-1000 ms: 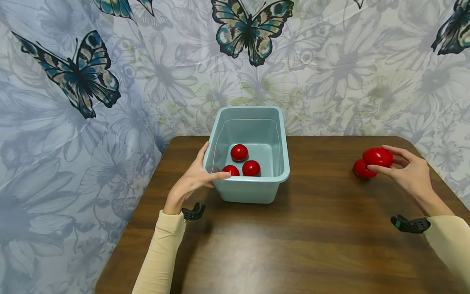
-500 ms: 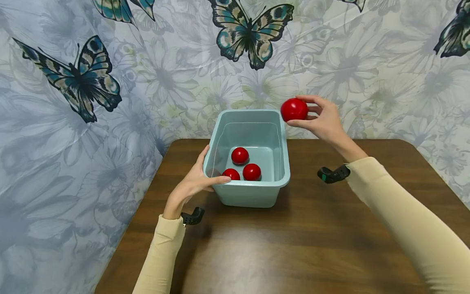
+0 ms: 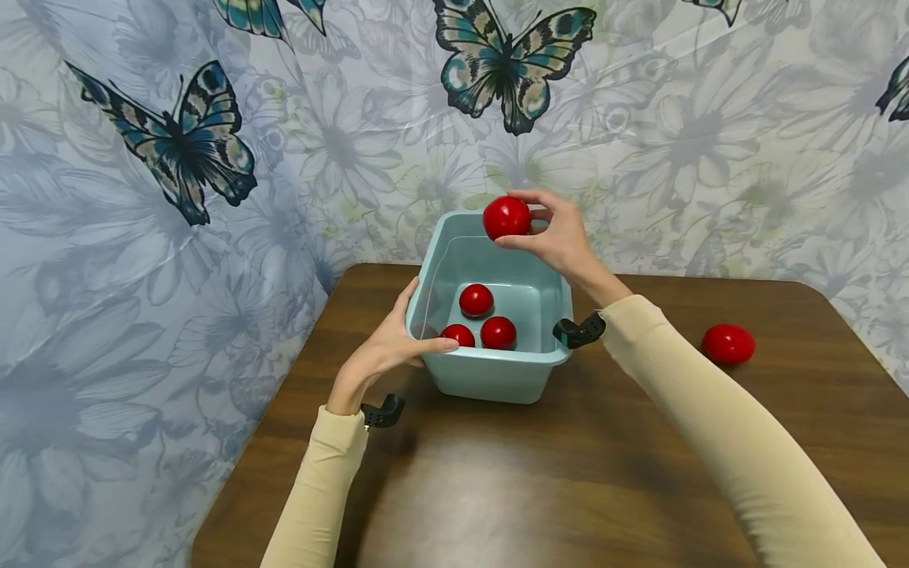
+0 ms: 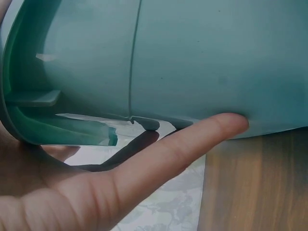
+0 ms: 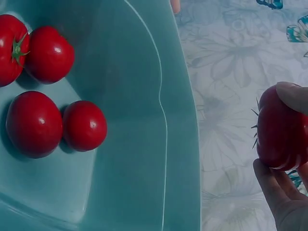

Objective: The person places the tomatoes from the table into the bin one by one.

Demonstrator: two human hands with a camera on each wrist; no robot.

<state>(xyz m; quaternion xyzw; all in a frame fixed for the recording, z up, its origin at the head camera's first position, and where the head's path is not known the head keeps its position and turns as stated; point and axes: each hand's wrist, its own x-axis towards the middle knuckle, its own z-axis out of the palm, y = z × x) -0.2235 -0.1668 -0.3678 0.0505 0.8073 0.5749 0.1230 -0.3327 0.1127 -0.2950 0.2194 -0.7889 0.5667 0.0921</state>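
Observation:
A light teal plastic bin (image 3: 490, 380) stands on the table, with several red tomatoes inside; tomatoes (image 3: 476, 300) show near its front. My left hand (image 3: 383, 343) grips the bin's front left corner, thumb over the rim and the other fingers along the outside. In the left wrist view a finger (image 4: 192, 139) lies along the bin's outer wall (image 4: 207, 62). My right hand (image 3: 564, 237) holds another tomato (image 3: 506, 218) between thumb and fingers, raised over the bin's far part. Green leaf tips show on this tomato (image 5: 281, 132) in the right wrist view.
One more tomato (image 3: 728, 344) lies on the brown wooden table (image 3: 611, 473), to the right of the bin. Behind the table hangs a floral backdrop (image 3: 675, 142) with butterflies. Each wrist wears a black band (image 3: 578, 331).
My right hand has carried a tomato from the table's right side, up and leftward over the bin. The left hand keeps its grip on the bin.

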